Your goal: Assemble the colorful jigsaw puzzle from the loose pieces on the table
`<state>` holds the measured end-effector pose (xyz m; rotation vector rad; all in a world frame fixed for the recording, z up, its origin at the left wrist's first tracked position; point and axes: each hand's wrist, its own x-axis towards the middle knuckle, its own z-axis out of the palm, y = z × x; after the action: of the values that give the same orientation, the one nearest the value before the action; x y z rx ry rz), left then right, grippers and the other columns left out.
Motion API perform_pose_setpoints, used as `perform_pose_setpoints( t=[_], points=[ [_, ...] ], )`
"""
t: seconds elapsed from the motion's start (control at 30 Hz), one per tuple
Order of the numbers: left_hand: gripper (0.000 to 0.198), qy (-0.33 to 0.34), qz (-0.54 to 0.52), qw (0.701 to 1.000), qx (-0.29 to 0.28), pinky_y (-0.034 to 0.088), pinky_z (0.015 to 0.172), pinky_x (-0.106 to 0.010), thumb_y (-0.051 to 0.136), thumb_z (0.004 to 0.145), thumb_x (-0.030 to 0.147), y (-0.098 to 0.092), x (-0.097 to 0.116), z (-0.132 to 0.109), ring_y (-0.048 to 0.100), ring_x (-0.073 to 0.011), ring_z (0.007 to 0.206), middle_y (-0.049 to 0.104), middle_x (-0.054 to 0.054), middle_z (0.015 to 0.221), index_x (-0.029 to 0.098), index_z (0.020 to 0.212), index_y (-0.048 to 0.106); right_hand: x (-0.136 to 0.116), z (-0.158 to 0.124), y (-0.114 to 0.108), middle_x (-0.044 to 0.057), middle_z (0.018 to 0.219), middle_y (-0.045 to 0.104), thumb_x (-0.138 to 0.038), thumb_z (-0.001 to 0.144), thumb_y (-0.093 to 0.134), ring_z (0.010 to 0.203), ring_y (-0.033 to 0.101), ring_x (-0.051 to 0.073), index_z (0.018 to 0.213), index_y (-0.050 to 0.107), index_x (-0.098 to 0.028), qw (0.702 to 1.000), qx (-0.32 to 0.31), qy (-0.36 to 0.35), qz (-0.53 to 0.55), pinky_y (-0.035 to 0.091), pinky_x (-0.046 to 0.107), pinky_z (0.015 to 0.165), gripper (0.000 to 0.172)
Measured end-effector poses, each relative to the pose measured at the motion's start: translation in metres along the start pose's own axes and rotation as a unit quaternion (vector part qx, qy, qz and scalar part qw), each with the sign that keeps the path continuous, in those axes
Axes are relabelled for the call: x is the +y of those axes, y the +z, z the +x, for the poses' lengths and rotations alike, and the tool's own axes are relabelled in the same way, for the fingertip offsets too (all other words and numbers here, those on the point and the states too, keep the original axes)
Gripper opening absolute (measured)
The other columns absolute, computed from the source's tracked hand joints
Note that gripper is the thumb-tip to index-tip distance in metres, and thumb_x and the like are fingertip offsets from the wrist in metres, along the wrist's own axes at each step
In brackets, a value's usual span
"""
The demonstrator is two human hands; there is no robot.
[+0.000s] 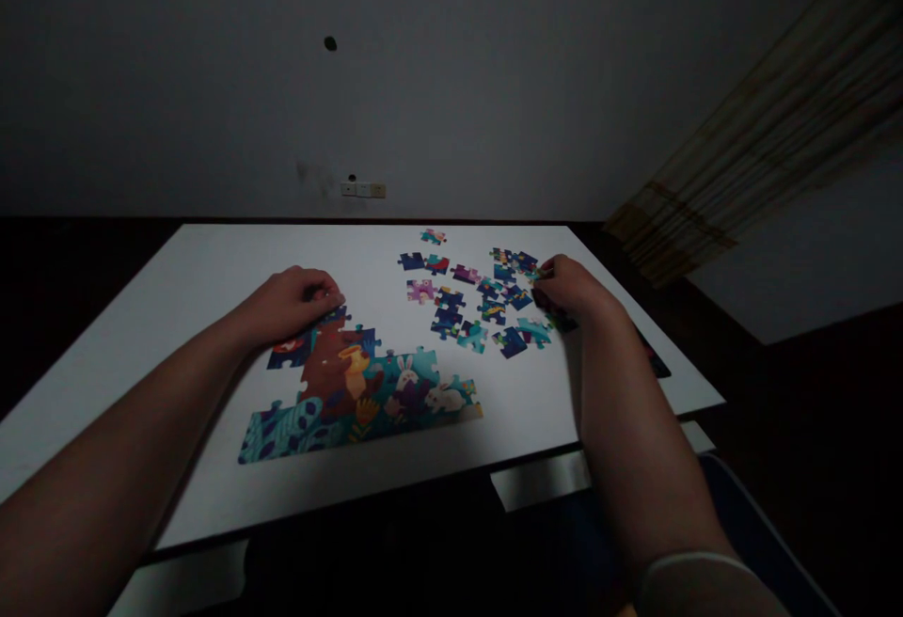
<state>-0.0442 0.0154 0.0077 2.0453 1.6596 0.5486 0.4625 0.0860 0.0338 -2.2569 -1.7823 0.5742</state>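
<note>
A partly joined jigsaw puzzle (395,396) lies on the white table, showing a brown animal with a yellow jar and white rabbits. My left hand (296,302) rests at its upper left edge, fingers curled in and fingertips close to the topmost joined pieces. Whatever those fingers hold, if anything, is hidden. Loose puzzle pieces (492,312) are spread to the right of the joined part. At their right side is my right hand (573,288), its fingers bent together and pointing down at the pieces. Something dark shows under these fingertips, too dim to name.
The white table (522,401) has its near edge just below the puzzle. A dark flat item (655,355) is partly hidden behind my right forearm. Beyond the table stands a wall with sockets (363,190); a striped curtain (748,137) hangs at the right. The room is dim.
</note>
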Motion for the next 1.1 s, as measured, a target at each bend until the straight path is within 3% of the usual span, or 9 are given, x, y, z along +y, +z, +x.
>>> perform_pose_setpoints(
  t=[0.17, 0.3, 0.47, 0.57, 0.63, 0.73, 0.87, 0.97, 1.1],
  points=[
    [0.038, -0.003, -0.012, 1.0, 0.001, 0.049, 0.075, -0.037, 0.075, 0.092, 0.062, 0.001, -0.001, 0.0, 0.068, -0.0237, 0.079, 0.077, -0.006, 0.082, 0.025, 0.093, 0.085, 0.003, 0.001, 0.001, 0.018, 0.113, 0.087, -0.011, 0.089, 0.077, 0.089, 0.082, 0.03, 0.151, 0.07, -0.013, 1.0, 0.022, -0.021, 0.006, 0.06, 0.035, 0.077, 0.063],
    [0.038, -0.007, -0.016, 1.0, -0.006, 0.047, 0.073, -0.036, 0.074, 0.092, 0.061, 0.001, 0.001, 0.0, 0.066, -0.0227, 0.076, 0.074, -0.005, 0.078, 0.025, 0.092, 0.085, 0.002, -0.002, -0.003, 0.013, 0.096, 0.085, -0.012, 0.089, 0.076, 0.082, 0.078, 0.028, 0.125, 0.08, -0.017, 0.999, 0.003, -0.05, -0.012, 0.057, 0.034, 0.072, 0.037],
    [0.038, -0.014, -0.012, 1.0, -0.008, 0.046, 0.072, -0.037, 0.074, 0.091, 0.062, -0.001, 0.004, 0.0, 0.065, -0.0229, 0.075, 0.074, -0.005, 0.078, 0.025, 0.092, 0.084, 0.001, -0.006, -0.003, 0.01, 0.087, 0.081, -0.024, 0.103, 0.071, 0.073, 0.073, 0.025, 0.114, 0.077, -0.019, 0.999, -0.005, -0.042, 0.034, 0.054, 0.035, 0.068, 0.014],
    [0.038, -0.012, -0.009, 1.0, -0.009, 0.046, 0.073, -0.037, 0.073, 0.091, 0.061, -0.001, 0.005, 0.0, 0.065, -0.0232, 0.076, 0.074, -0.005, 0.079, 0.024, 0.092, 0.084, -0.002, -0.011, -0.008, 0.012, 0.093, 0.08, -0.029, 0.107, 0.07, 0.083, 0.075, 0.027, 0.106, 0.078, -0.02, 0.992, 0.057, -0.087, 0.073, 0.055, 0.036, 0.074, 0.012],
    [0.038, -0.012, -0.005, 1.0, -0.011, 0.045, 0.075, -0.037, 0.073, 0.092, 0.06, -0.001, 0.005, 0.001, 0.065, -0.0232, 0.077, 0.073, -0.006, 0.079, 0.024, 0.091, 0.084, -0.008, -0.022, -0.013, 0.01, 0.096, 0.078, -0.031, 0.104, 0.075, 0.088, 0.074, 0.026, 0.114, 0.079, -0.021, 0.979, 0.085, -0.14, 0.118, 0.055, 0.036, 0.077, 0.015],
    [0.037, -0.007, -0.002, 1.0, -0.014, 0.045, 0.077, -0.038, 0.074, 0.091, 0.058, -0.001, 0.004, 0.002, 0.066, -0.024, 0.079, 0.073, -0.006, 0.08, 0.024, 0.093, 0.086, -0.021, -0.053, -0.021, 0.003, 0.089, 0.074, -0.036, 0.097, 0.084, 0.08, 0.069, 0.023, 0.132, 0.078, -0.025, 0.962, -0.015, -0.211, 0.173, 0.053, 0.034, 0.072, 0.038],
    [0.034, -0.005, 0.006, 1.0, -0.008, 0.044, 0.078, -0.039, 0.075, 0.09, 0.056, -0.001, 0.003, 0.003, 0.068, -0.0261, 0.082, 0.074, -0.007, 0.082, 0.025, 0.094, 0.087, -0.028, -0.111, -0.016, 0.001, 0.089, 0.072, -0.044, 0.098, 0.08, 0.08, 0.066, 0.021, 0.122, 0.083, -0.026, 0.923, -0.198, -0.297, 0.14, 0.052, 0.033, 0.071, 0.03],
    [0.036, -0.005, 0.013, 1.0, -0.008, 0.043, 0.076, -0.038, 0.074, 0.09, 0.058, -0.001, 0.003, 0.004, 0.068, -0.0261, 0.082, 0.076, -0.007, 0.083, 0.025, 0.095, 0.086, -0.021, -0.148, 0.0, 0.0, 0.088, 0.071, -0.037, 0.098, 0.075, 0.077, 0.063, 0.02, 0.12, 0.084, -0.026, 0.916, -0.211, -0.325, 0.108, 0.049, 0.032, 0.07, 0.027],
    [0.038, 0.0, 0.017, 1.0, -0.003, 0.043, 0.075, -0.038, 0.073, 0.091, 0.06, 0.0, 0.004, 0.005, 0.067, -0.0253, 0.079, 0.077, -0.006, 0.082, 0.024, 0.095, 0.085, -0.014, -0.175, 0.02, 0.001, 0.086, 0.074, -0.033, 0.1, 0.07, 0.077, 0.067, 0.022, 0.124, 0.083, -0.024, 0.937, -0.159, -0.299, 0.093, 0.05, 0.033, 0.07, 0.03]
  ],
)
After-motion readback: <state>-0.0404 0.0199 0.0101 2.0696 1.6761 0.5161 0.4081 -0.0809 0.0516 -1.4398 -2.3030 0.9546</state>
